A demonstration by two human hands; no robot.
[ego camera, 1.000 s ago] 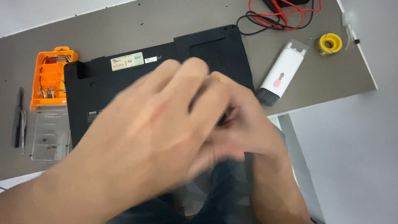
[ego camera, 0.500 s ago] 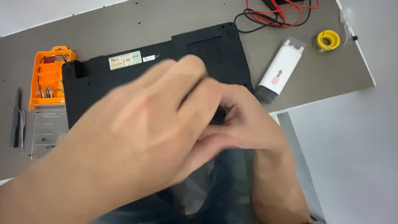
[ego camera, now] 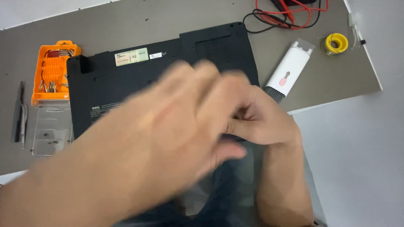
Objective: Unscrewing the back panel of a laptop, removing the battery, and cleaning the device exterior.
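Black laptop (ego camera: 168,75) lying underside up on the grey table (ego camera: 126,29), its near edge hidden beneath both hands. Left hand (ego camera: 168,130), motion-blurred with fingers loosely spread, hovers over the laptop's middle; right hand (ego camera: 256,122) is curled at the near right corner, whether it grips anything cannot be told. Orange screwdriver kit (ego camera: 52,71) lies just left of the laptop, white cleaning tool (ego camera: 288,75) to its right
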